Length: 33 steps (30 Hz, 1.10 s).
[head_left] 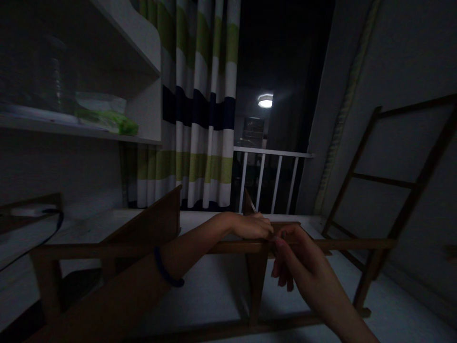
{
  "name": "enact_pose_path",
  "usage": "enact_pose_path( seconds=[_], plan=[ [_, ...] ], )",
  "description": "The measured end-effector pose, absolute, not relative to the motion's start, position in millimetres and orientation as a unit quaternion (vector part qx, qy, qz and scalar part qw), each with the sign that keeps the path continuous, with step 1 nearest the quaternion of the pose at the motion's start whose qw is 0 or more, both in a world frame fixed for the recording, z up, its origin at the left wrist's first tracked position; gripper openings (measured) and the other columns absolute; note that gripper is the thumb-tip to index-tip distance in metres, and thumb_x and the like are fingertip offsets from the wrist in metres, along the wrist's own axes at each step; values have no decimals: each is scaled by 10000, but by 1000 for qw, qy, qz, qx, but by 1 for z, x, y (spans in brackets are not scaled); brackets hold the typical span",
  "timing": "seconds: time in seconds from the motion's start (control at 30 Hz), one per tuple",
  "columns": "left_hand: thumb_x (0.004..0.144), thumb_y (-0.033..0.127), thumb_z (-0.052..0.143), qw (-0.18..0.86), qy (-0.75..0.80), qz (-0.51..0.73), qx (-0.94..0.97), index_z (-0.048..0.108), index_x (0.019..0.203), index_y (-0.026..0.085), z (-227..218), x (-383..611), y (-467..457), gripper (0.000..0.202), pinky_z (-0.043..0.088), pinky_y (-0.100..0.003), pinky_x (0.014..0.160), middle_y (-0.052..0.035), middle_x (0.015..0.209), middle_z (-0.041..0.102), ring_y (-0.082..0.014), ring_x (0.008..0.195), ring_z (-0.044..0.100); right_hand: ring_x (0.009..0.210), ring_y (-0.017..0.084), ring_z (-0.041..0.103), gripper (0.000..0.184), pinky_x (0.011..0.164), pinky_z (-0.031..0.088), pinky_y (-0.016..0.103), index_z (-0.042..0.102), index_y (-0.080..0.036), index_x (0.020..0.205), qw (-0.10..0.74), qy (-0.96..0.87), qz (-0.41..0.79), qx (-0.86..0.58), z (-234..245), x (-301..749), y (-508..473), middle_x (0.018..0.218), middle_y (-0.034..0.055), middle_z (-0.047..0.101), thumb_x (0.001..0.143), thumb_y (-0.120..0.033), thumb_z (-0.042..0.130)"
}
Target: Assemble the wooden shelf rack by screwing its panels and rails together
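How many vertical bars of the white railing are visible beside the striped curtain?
4: first bar, second bar, third bar, fourth bar, left to right under the white top rail. The striped curtain may hide more.

The frame (232,247) looks like matt brown wood, the striped curtain (200,105) soft cloth, the railing (271,153) smooth white.

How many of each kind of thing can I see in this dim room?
Hands: 2, left hand and right hand
Wooden frames: 2, frame under the hands and frame leaning on the wall
Striped curtain: 1
Ceiling lamp: 1
White railing: 1
Wristband: 1
Total: 8
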State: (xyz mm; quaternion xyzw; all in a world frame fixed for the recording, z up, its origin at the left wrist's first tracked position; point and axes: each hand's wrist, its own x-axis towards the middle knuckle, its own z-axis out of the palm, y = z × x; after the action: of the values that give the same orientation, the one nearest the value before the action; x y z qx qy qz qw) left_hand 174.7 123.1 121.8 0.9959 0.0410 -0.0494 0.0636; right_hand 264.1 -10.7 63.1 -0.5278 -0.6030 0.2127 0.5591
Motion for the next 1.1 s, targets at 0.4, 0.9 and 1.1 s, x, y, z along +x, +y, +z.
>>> enact_pose_path(
  seconds=[0.4,0.9,1.1],
  plan=[
    [855,374,233,98,54,-91,990,489,763,163,124,175,123,344,226,-324,963,-33,896,427,-181,965,368,538,107,535,270,365,435,169,542,-167,779,642,-531,178,-524,37,286,-11,647,-3,558,724,-422,610],
    [860,397,234,110,69,-88,988,464,735,171,123,174,124,346,237,-340,963,-22,876,420,-178,960,356,460,95,555,196,426,446,178,411,-215,1011,551,-622,-59,-552,-21,287,-3,632,-20,606,910,-353,316],
    [855,345,260,117,71,-89,987,470,726,169,124,175,122,303,227,-333,958,-18,879,423,-170,960,357,411,91,560,115,394,430,159,381,-224,896,510,-670,-160,-516,-29,281,6,582,-35,598,923,-295,293]
  ],
)
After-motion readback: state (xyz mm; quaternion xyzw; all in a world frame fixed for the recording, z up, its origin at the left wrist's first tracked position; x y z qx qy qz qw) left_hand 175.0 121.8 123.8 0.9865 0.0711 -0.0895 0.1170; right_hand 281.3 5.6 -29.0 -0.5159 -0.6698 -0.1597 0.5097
